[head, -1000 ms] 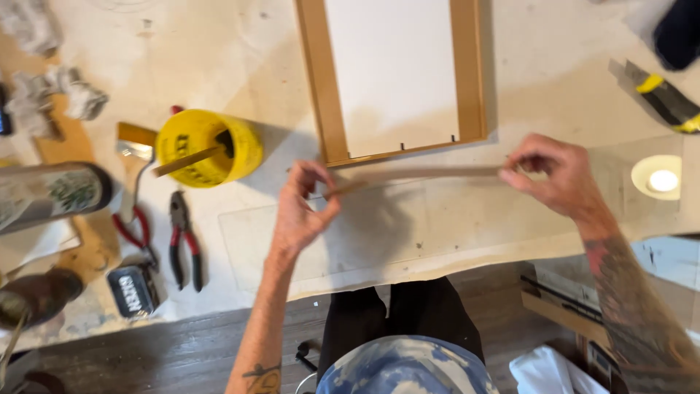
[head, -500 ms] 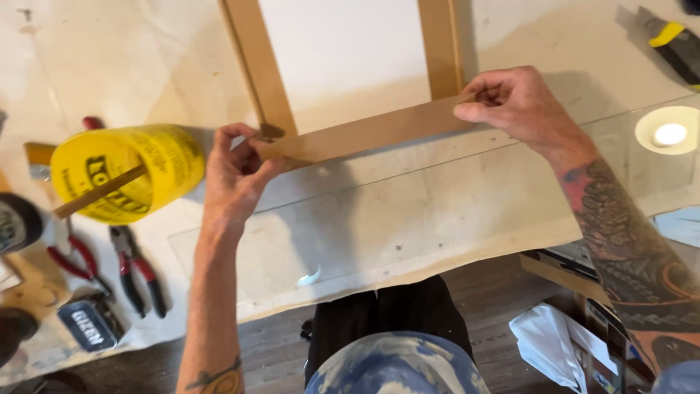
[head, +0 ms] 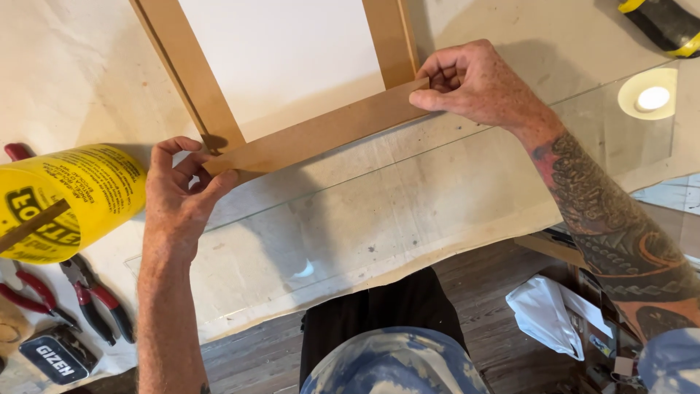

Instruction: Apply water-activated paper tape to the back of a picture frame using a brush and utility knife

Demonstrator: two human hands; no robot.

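Beside the yellow can (head: 69, 201), both hands (head: 182, 193) pinch brown strip (head: 321, 131) above pliers (head: 98, 299).

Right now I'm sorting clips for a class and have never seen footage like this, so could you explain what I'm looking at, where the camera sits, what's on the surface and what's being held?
There is no machine here: a person works with two bare hands. The camera is worn on the head and looks straight down, so both forearms reach up into the picture.

The left hand and the right hand each pinch one end of a long flat brown strip, holding it across the bottom of a brown wooden frame.

A clear glass sheet lies on the paper-covered worktable. At the left are a yellow can and red-handled pliers. A small round lit lamp sits at the right.
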